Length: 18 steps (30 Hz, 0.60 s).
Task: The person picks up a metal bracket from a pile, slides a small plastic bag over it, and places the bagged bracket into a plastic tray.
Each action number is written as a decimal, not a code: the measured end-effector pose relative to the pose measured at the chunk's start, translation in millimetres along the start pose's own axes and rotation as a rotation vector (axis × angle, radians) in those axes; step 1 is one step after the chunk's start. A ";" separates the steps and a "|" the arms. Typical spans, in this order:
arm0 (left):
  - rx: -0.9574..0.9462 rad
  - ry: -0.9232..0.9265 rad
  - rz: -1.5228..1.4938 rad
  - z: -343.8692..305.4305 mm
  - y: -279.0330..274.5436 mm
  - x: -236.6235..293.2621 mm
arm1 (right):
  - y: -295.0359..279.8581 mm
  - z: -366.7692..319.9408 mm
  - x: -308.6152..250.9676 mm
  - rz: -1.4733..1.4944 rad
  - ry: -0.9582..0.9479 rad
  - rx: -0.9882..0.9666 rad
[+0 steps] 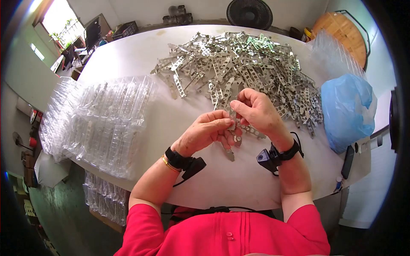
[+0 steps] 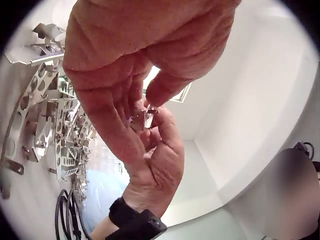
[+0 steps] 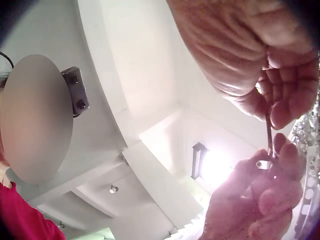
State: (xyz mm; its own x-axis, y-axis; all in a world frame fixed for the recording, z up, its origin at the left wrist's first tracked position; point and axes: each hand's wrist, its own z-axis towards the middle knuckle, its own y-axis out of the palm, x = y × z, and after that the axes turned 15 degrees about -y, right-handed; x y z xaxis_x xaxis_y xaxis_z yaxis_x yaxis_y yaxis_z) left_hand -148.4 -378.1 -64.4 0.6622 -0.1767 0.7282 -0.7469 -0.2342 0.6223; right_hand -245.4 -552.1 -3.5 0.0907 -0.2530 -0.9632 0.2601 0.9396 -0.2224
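Observation:
A flat metal strip (image 1: 232, 114) is held between the two hands over the front of the metal pile. My left hand (image 1: 208, 129) pinches its lower part between thumb and fingers. My right hand (image 1: 259, 112) grips the strip higher up, thumb against the fingers. In the right wrist view the strip (image 3: 269, 137) appears edge-on as a thin line joining both sets of fingertips. Much of it is hidden by fingers in the left wrist view, where a small shiny end (image 2: 148, 118) shows. Loose perforated metal pieces (image 1: 252, 130) lie just below the hands.
A large heap of perforated metal strips (image 1: 256, 64) covers the table's far middle. Stacked clear plastic trays (image 1: 106, 123) stand at left. A blue plastic bag (image 1: 348, 109) sits at right, with a dark phone-like object (image 1: 348, 162) near the edge of the white table (image 1: 239, 183).

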 end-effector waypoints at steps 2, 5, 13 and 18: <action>-0.023 -0.013 0.028 -1.8 -1.2 -0.1 | 0.9 0.3 3.7 0.034 0.003 -0.018; -0.006 -0.041 -0.009 -4.4 0.1 1.0 | 1.7 0.5 5.4 0.082 0.017 -0.033; -0.100 -0.064 -0.098 -3.4 -9.7 -0.5 | 0.3 2.8 8.2 0.090 0.080 -0.053; -0.118 -0.069 -0.109 -1.7 -9.8 -2.1 | -0.7 2.7 10.9 0.086 0.070 -0.060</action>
State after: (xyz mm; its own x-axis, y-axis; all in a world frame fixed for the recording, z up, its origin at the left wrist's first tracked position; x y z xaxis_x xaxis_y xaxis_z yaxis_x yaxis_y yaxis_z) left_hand -142.5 -373.8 -71.5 0.7389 -0.2226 0.6359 -0.6699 -0.1421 0.7287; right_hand -242.0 -556.1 -13.4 0.0420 -0.1561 -0.9868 0.1962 0.9698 -0.1450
